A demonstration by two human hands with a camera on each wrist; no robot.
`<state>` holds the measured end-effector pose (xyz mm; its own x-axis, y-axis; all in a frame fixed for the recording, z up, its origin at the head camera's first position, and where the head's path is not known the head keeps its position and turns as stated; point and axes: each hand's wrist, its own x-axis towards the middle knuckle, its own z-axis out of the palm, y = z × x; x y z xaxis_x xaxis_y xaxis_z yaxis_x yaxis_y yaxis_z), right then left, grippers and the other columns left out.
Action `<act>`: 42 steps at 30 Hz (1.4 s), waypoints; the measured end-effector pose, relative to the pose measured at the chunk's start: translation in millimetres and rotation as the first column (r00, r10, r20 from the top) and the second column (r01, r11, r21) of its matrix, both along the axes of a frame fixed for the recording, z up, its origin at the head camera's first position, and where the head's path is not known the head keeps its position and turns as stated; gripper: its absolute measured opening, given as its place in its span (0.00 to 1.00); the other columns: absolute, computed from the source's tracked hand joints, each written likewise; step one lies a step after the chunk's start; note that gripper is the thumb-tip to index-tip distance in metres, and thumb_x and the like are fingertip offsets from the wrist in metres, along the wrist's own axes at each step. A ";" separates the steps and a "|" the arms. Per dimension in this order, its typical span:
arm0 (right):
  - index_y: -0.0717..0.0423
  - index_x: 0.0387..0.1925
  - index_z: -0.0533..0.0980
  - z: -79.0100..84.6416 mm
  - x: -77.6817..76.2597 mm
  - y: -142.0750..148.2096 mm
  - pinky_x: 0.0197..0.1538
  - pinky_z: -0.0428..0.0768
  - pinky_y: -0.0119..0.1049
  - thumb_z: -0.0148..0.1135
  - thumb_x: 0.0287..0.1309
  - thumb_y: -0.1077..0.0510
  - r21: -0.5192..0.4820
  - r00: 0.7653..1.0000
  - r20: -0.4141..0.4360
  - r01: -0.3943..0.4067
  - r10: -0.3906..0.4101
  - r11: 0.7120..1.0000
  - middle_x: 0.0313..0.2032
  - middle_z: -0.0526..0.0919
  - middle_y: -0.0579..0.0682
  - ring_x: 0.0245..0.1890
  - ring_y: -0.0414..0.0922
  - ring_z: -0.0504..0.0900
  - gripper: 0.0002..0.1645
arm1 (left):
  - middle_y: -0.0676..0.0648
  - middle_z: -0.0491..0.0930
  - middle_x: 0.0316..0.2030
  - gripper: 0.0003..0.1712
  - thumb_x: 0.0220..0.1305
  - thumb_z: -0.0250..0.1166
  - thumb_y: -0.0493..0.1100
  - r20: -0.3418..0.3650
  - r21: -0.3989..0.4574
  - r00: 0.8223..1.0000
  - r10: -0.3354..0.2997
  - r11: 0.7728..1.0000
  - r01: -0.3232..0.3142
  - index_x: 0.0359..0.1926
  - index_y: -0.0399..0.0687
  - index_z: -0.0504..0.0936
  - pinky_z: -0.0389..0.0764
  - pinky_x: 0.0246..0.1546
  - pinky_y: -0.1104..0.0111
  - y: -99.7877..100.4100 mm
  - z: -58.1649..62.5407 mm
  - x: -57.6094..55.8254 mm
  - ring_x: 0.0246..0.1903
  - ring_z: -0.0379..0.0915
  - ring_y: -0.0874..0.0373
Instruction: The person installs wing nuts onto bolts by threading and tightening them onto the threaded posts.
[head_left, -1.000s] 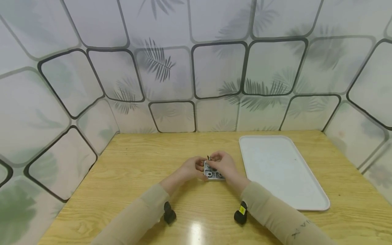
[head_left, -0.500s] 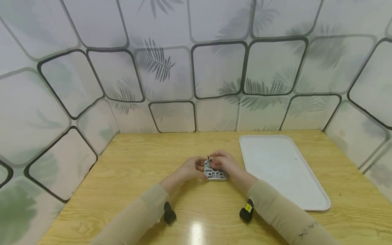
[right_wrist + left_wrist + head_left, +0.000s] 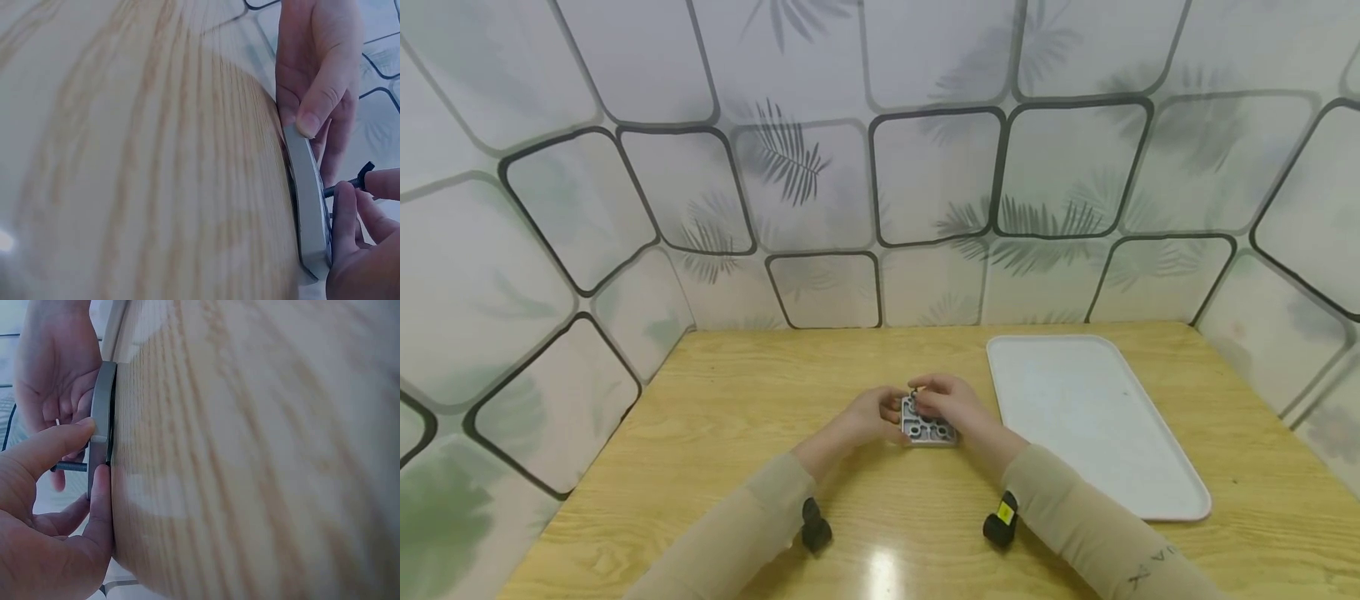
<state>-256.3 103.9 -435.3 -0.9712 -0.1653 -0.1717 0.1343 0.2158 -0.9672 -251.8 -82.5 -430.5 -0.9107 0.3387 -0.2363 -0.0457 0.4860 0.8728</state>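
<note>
Closing back over the screw (image 3: 72, 466) at the plate's (image 3: 928, 431) far-left corner, right hand (image 3: 951, 402) pinched its top, barer half a second earlier; likely a regrip mid-turning. Left hand (image 3: 871, 415) gripped plate's left edge, on table (image 3: 775, 375).

Left sleeve (image 3: 730, 533), seven o'clock in the head view: long, beige. Right sleeve (image 3: 1093, 521), five o'clock: beige, bearing dark angular marks (image 3: 1139, 575). Near the cuffs: left camera (image 3: 815, 527), black; right camera (image 3: 1000, 530), black with yellow label (image 3: 1006, 511).
</note>
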 end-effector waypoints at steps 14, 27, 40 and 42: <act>0.62 0.55 0.84 -0.3 5.1 0.9 0.51 0.80 0.29 0.66 0.70 0.60 0.009 1.000 -0.012 0.011 -0.011 1.000 0.56 0.87 0.59 0.51 0.45 0.84 0.16 | 0.39 0.80 0.60 0.46 0.52 0.80 0.29 0.006 -0.009 1.000 0.011 1.000 -0.011 0.73 0.36 0.72 0.82 0.60 0.59 0.6 0.0 0.0 0.55 0.78 0.50; 0.63 0.49 0.84 -5.0 3.3 -10.9 0.43 0.77 0.28 0.70 0.66 0.59 0.088 0.989 -0.057 0.139 -0.134 0.986 0.44 0.87 0.55 0.42 0.45 0.82 0.14 | 0.39 0.79 0.59 0.45 0.53 0.79 0.29 -0.008 -0.008 1.000 0.003 1.000 -0.004 0.72 0.38 0.73 0.82 0.60 0.59 0.0 -0.5 1.1 0.55 0.78 0.50; 0.69 0.54 0.81 3.1 2.8 -10.6 0.40 0.85 0.27 0.64 0.72 0.54 0.028 0.991 -0.005 0.131 -0.131 0.991 0.40 0.87 0.54 0.32 0.38 0.85 0.21 | 0.38 0.80 0.60 0.46 0.53 0.80 0.30 -0.006 -0.013 1.000 -0.001 1.000 0.001 0.73 0.37 0.73 0.82 0.61 0.58 0.6 1.8 1.0 0.55 0.79 0.49; 0.73 0.56 0.79 4.5 2.2 -8.5 0.40 0.86 0.26 0.59 0.74 0.56 -0.046 0.993 0.029 0.119 -0.118 0.992 0.38 0.85 0.52 0.31 0.36 0.84 0.23 | 0.38 0.80 0.60 0.46 0.52 0.80 0.30 -0.009 -0.006 1.000 -0.003 1.000 0.003 0.73 0.37 0.73 0.82 0.60 0.59 0.7 0.8 0.4 0.55 0.79 0.50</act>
